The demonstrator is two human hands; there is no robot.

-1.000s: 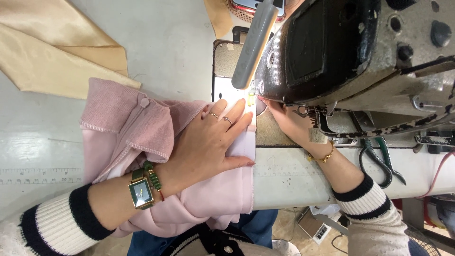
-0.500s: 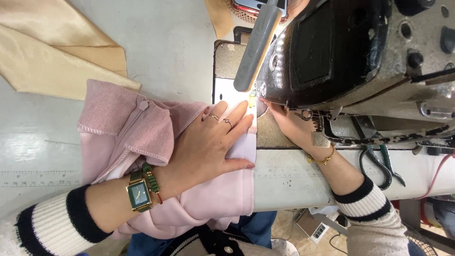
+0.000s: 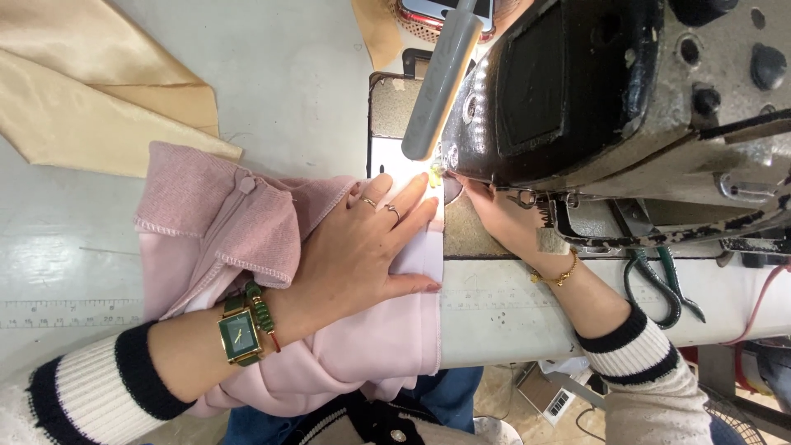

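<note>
A pink knitted garment [image 3: 214, 231] lies on the white sewing table [image 3: 288, 74], its smooth pale edge running under the dark sewing machine head [image 3: 593, 99]. My left hand [image 3: 362, 251] lies flat on the pink fabric with fingers spread, fingertips close to the needle area; it wears rings, a green watch and a bead bracelet. My right hand [image 3: 507, 222] reaches under the machine head, fingers at the fabric edge by the presser foot, partly hidden by the machine. A gold bracelet circles that wrist.
Folded beige satin cloth [image 3: 82, 91] lies at the table's far left. A grey lever [image 3: 437, 82] sticks out from the machine. Green-handled scissors [image 3: 659, 288] rest at the right front. A phone [image 3: 441, 12] lies at the top edge. A ruler strip [image 3: 66, 313] marks the table front.
The view shifts slightly; my left hand and the pink fabric slide a little toward the needle. My right hand stays under the machine head.
</note>
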